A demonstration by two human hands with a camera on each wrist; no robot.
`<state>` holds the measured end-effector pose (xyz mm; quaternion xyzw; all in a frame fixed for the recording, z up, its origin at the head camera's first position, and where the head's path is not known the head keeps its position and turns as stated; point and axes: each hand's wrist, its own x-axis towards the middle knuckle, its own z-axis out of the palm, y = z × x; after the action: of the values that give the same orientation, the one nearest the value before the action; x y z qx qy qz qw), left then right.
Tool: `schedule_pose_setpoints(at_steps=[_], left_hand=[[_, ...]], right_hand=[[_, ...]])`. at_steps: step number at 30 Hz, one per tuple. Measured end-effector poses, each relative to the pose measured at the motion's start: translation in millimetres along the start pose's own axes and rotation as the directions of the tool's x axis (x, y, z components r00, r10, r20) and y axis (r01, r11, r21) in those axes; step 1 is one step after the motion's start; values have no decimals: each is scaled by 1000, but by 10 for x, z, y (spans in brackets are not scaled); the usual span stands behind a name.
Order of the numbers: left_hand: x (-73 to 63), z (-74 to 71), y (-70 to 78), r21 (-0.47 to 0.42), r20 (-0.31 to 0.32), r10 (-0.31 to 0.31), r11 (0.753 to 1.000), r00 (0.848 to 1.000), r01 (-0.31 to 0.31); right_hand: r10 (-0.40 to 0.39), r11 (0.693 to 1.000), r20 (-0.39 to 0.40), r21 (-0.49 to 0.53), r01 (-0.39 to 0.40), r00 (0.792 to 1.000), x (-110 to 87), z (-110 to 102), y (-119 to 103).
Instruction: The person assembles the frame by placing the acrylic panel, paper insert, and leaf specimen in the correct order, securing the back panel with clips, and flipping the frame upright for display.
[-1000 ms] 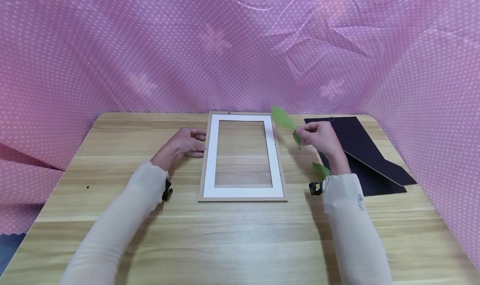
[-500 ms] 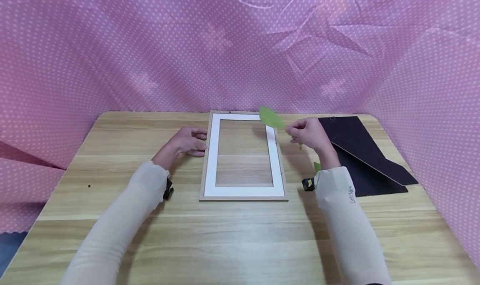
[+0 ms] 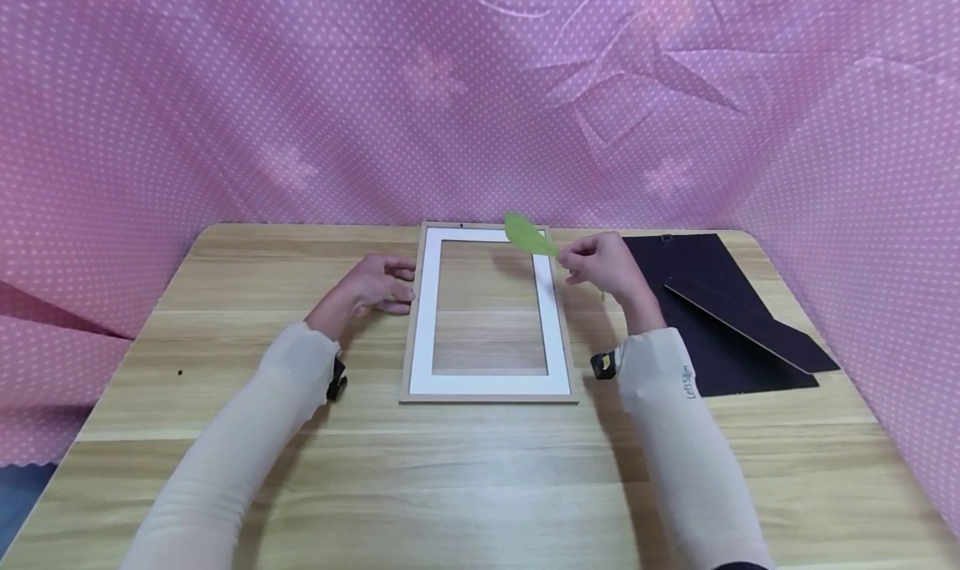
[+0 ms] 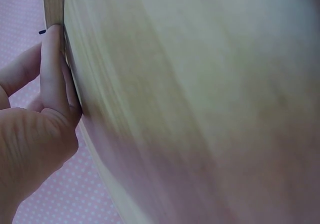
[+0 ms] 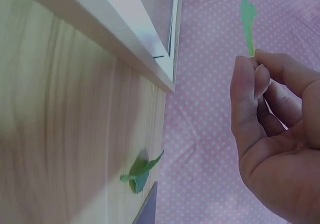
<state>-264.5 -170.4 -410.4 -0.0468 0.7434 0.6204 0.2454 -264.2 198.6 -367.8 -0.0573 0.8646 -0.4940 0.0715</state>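
Note:
A light wooden picture frame point(image 3: 487, 399) with a white mat point(image 3: 487, 385) lies on the table, its middle showing the wood beneath. At its left side rests my left hand point(image 3: 371, 282), its fingertips against the frame's outer edge, as the left wrist view also shows. My right hand point(image 3: 603, 266) pinches a green leaf point(image 3: 527, 235) by its stem end between thumb and fingers. The leaf's blade overlaps the frame's upper right corner in the head view. Another green leaf point(image 5: 141, 176) lies on the table below the right hand, mostly hidden in the head view.
A black backing board point(image 3: 697, 262) with a fold-out stand leg point(image 3: 757, 328) lies to the right. Small dark tabs point(image 5: 158, 57) stick out along the frame's inner edge. A tiny black speck point(image 3: 180, 372) lies at the left. Pink dotted cloth point(image 3: 480, 120) hangs behind the table point(image 3: 480, 487).
My right hand has moved left with the leaf, from beside the frame to over its upper right corner. The left hand stays at the frame's left edge.

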Motion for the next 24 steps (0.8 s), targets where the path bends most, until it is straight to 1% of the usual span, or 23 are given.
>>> schedule_pose_setpoints(at_steps=[8, 15, 24], left_hand=[[5, -1, 3, 5, 0, 4, 1000, 1000, -4], [24, -14, -11, 3, 5, 8, 1000, 1000, -8], [16, -14, 7, -8, 9, -3, 1000, 1000, 3]], right_hand=[[10, 1000, 12, 25, -11, 1000, 52, 84, -33], [3, 999, 5, 43, -4, 1000, 92, 146, -67], [4, 994, 50, 109, -9, 999, 170, 261, -34]])
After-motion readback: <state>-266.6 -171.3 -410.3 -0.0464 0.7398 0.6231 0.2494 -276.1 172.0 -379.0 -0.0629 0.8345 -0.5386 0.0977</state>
